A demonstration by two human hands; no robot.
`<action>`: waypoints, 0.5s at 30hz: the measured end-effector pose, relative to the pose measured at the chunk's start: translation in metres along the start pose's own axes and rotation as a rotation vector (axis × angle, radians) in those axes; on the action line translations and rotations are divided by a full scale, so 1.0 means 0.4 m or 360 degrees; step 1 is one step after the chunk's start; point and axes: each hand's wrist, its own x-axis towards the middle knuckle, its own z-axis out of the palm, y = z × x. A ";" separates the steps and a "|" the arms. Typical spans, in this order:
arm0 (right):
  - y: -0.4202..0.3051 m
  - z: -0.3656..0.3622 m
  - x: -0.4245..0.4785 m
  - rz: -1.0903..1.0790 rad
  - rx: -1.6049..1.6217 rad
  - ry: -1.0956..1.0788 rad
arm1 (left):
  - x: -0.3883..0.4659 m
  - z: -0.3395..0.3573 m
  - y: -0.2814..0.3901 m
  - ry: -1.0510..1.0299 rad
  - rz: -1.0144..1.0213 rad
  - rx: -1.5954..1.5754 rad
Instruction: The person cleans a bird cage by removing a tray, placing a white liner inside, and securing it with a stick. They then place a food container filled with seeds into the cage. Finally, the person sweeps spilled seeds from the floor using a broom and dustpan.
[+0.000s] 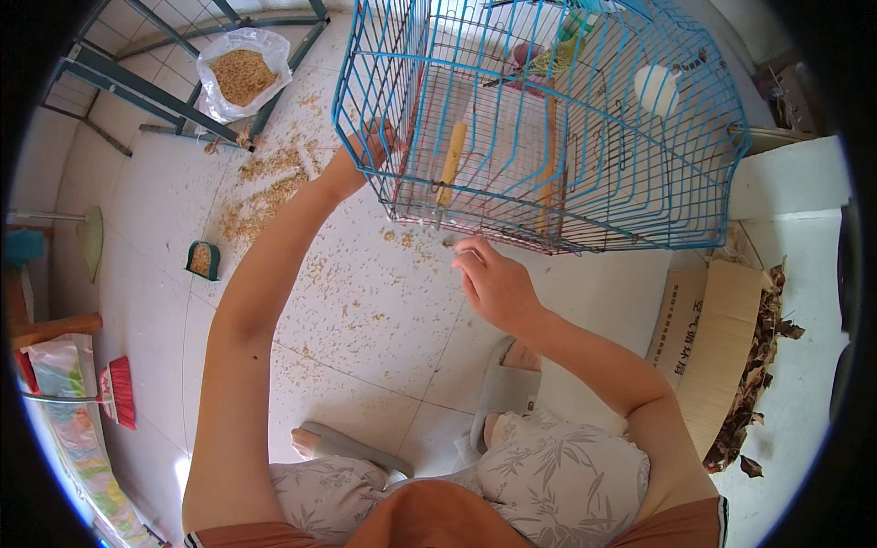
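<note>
A blue wire birdcage [589, 171] with a red-pink wire floor grid stands before me. My left hand [375, 145] grips its left side low down, behind some wires that partly hide the fingers. Below the cage's near edge is my right hand [499, 284], its fingers curled. Whether something small is between those fingertips, I cannot tell. A light wooden perch [452, 163] runs inside the cage near its left side, and a longer brown perch [550, 157] lies farther right. At the far end sits a green-yellow budgerigar [555, 56], close to a purple cup [527, 53].
Husks and seed [270, 198] litter the tiled floor. A plastic bag of seed [243, 77] stands by a green metal frame [130, 85]. A green scoop [203, 261] holds seed. A red broom [118, 392] is at left, a cardboard box [719, 342] with dry leaves at right.
</note>
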 end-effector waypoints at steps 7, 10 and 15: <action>0.006 0.005 -0.004 0.0011 0.0015 -0.0021 | 0.007 -0.004 -0.033 0.0015 0.0302 0.0616; 0.002 0.002 0.001 0.0014 -0.0019 -0.0029 | -0.008 0.008 0.026 0.0148 0.0409 0.0957; 0.002 0.014 0.005 -0.0006 -0.0009 0.0001 | -0.021 0.023 0.101 0.0177 0.0456 0.1264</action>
